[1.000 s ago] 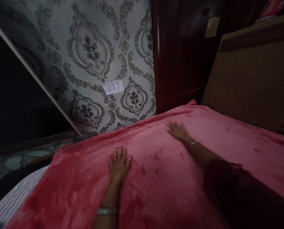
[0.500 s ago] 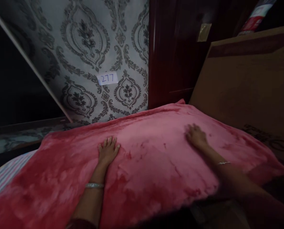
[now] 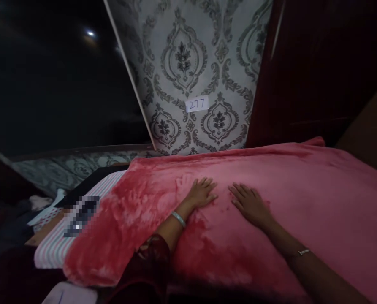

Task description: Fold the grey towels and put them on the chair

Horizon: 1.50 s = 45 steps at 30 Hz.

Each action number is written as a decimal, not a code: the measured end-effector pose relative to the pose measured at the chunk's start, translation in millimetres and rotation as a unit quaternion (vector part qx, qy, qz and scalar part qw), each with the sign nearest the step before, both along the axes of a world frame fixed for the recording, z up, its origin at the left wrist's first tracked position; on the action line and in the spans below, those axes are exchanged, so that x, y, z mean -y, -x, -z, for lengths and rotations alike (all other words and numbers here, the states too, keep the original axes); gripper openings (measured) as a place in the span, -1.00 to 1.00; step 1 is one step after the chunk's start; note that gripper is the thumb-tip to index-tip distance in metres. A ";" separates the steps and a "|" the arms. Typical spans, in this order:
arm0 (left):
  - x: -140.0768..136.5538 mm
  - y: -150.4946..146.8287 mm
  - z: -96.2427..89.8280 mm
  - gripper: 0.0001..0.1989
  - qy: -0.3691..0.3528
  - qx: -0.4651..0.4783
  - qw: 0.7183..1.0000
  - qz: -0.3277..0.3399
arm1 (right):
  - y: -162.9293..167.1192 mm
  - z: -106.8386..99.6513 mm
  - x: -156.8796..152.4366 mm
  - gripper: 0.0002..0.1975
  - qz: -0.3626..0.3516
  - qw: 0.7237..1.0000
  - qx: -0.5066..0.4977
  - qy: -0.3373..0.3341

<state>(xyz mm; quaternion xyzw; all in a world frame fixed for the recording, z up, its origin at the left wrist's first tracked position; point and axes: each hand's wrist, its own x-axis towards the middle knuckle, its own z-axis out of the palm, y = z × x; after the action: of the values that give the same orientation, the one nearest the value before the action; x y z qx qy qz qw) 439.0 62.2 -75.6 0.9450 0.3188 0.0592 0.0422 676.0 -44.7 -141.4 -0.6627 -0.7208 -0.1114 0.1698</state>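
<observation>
A pink-red plush blanket (image 3: 302,185) lies spread over a raised surface and fills the lower middle and right of the head view. My left hand (image 3: 201,192) rests flat on it near the middle, fingers spread, a bracelet on the wrist. Close by on the right, my right hand (image 3: 250,204) also lies flat on the blanket with its fingers stretched toward the left hand. Neither hand holds anything. Darker red patches show where the pile is brushed the other way, mostly to the left and along the near edge.
Striped cloth (image 3: 50,251) sticks out from under the blanket at the left, with a blurred-out dark object (image 3: 82,216) on it. Behind stand a patterned wall with a paper label (image 3: 197,104) reading 277, a large dark panel (image 3: 58,84) and a dark red door (image 3: 302,76).
The view has swung left. My right hand has come across the blanket toward the left hand, so the two are now close together. More striped cloth shows at the left.
</observation>
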 end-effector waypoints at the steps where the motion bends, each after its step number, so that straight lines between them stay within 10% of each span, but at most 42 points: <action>1: -4.6 2.8 0.3 -0.37 -0.002 -0.002 1.000 -0.003 | -1.6 1.7 -0.1 -0.45 -0.001 1.000 0.004 -0.004; 10: -30.6 165.2 -27.8 -0.41 -0.019 -0.063 0.919 -0.389 | -3.6 10.8 -1.5 -0.44 -0.003 1.000 0.007 -0.016; 14: -14.6 184.4 -27.7 -0.34 -0.024 -0.055 0.855 -0.514 | -1.9 11.5 -2.4 -0.43 0.001 1.000 0.002 -0.022; 17: -3.1 144.6 -19.0 -0.30 -0.012 -0.049 0.892 -0.450 | -0.5 10.1 -2.8 -0.43 0.003 1.000 0.000 -0.021; 21: 9.8 60.1 -5.6 -0.33 0.017 -0.037 0.982 -0.185 | 0.2 7.7 -3.2 -0.44 0.004 1.000 -0.004 -0.003; 29: -38.0 -27.2 0.2 -0.39 0.020 -0.011 0.999 0.048 | 0.3 7.5 -4.1 -0.45 0.000 1.000 0.002 -0.005; 37: -133.4 89.4 -23.3 -0.48 -0.026 -0.029 0.972 -0.231 | 1.7 5.1 -1.7 -0.45 0.006 1.000 -0.010 0.000; 41: -126.8 170.0 -38.7 -0.45 -0.039 -0.022 0.919 -0.392 | 1.5 4.7 -1.7 -0.45 0.006 1.000 -0.007 -0.003; 45: -98.8 186.0 -46.1 -0.40 -0.033 -0.025 0.890 -0.454 | 2.1 3.6 -1.2 -0.46 0.007 1.000 -0.009 -0.009</action>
<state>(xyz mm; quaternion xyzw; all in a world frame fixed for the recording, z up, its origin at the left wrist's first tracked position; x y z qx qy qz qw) 253.0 161.1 -29.6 0.6992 0.7120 0.0587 -0.0282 673.9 -43.5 -145.0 -0.6673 -0.7134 -0.1134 0.1814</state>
